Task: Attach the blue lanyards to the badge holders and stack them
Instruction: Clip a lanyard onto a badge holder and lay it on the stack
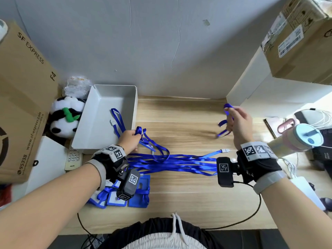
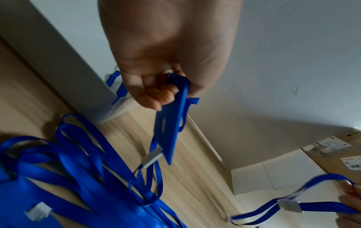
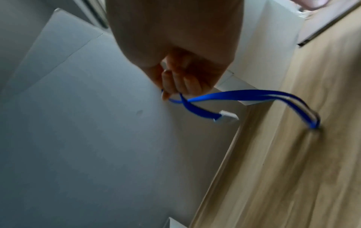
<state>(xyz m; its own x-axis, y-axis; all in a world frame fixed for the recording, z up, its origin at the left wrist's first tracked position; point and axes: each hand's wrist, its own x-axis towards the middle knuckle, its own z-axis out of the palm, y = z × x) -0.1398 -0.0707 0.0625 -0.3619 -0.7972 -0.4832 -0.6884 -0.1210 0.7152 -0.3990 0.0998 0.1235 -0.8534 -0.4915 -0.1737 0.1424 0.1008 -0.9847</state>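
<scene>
A: Your desk point(image 1: 179, 194) carries, at the back left, the grey tray point(image 1: 107, 97) with one lanyard point(image 1: 117, 119) lying in it. What runs across the middle?

B: The bundle of blue lanyards point(image 1: 172, 162), long axis left to right across the desk, white clip ends point(image 1: 225, 150) pointing toward your right wrist. Loop ends gather at your left.

A: And near the front edge?

B: The blue badge holders point(image 1: 138, 194), lying flat in an overlapping heap under your left wrist camera.

A: Left hand point(image 1: 128, 141)?

B: Fingers curled round one badge holder point(image 2: 171, 123), gripping its top edge. It hangs edge-on in the left wrist view, long axis tilted downward toward the desk, a strap point(image 2: 156, 169) trailing below it.

A: Right hand point(image 1: 239, 123)?

B: Raised above the desk at the right, well apart from the left. Its fingertips point(image 3: 175, 86) pinch a single lanyard point(image 3: 244, 95); the strap droops down to touch the desk, its white clip point(image 3: 227, 117) dangling free. Motion blur hides finer detail.
</scene>
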